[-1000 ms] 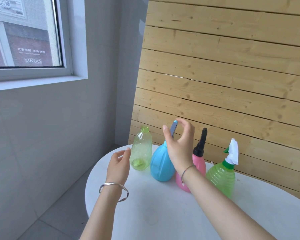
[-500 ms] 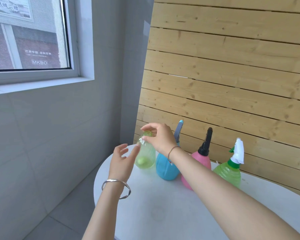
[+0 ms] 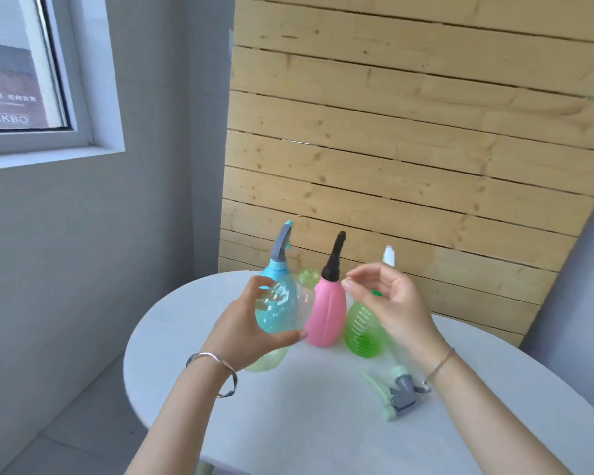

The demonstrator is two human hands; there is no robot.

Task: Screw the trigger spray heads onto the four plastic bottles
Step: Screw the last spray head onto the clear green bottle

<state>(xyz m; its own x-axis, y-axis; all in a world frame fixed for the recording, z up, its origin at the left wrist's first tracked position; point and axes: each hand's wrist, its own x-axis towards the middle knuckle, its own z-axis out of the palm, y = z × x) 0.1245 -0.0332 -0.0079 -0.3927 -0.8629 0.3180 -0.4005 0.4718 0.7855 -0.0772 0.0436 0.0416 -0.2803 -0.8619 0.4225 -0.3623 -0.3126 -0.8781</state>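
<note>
My left hand (image 3: 240, 332) grips the clear light-green bottle (image 3: 285, 306), lifted off the white table (image 3: 288, 423) and tilted, its open neck pointing up and right. It has no spray head. My right hand (image 3: 390, 303) hovers just right of that neck, fingers apart, holding nothing. Behind stand the blue bottle (image 3: 272, 271) with a grey head, the pink bottle (image 3: 324, 315) with a black head, and the ribbed green bottle (image 3: 360, 332) with a white head, partly hidden by my right hand. A loose grey and pale-green spray head (image 3: 402, 396) lies on the table under my right wrist.
A wooden slat panel (image 3: 408, 149) leans against the wall right behind the bottles. The round table's edge curves at the left, with grey floor (image 3: 83, 423) below. A window (image 3: 18, 70) is set in the left wall.
My left hand has taken the clear green bottle and tilted it up in front of the blue one. My right hand has let go of its neck and moved right. The loose spray head has come into view.
</note>
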